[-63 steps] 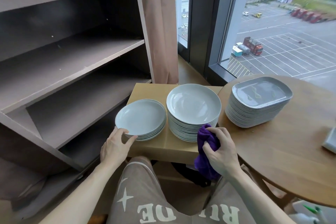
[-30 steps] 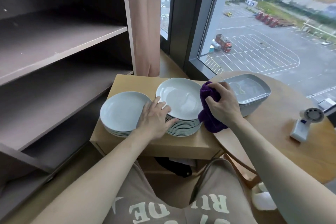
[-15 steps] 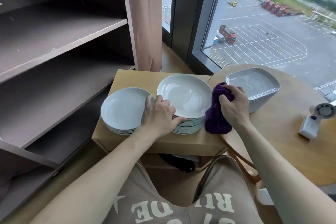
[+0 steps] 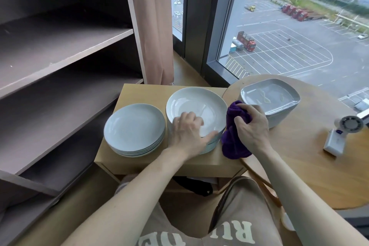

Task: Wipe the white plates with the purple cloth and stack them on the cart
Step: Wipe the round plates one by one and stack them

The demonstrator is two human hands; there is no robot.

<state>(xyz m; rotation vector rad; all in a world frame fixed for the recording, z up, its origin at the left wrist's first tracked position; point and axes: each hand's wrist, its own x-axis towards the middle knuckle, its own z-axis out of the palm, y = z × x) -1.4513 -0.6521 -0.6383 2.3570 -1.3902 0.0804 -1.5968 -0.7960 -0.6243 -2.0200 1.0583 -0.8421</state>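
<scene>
Left hand point(image 4: 187, 132) grip pinches top plate point(image 4: 196, 106) near rim — right hand point(image 4: 252, 126) clutches purple cloth point(image 4: 232, 142), just right of plate.

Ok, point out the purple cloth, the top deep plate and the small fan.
purple cloth point(image 4: 233, 146), head view, hanging lower fold.
top deep plate point(image 4: 195, 102), head view, bare inner surface.
small fan point(image 4: 351, 124), head view, round grille.
</scene>
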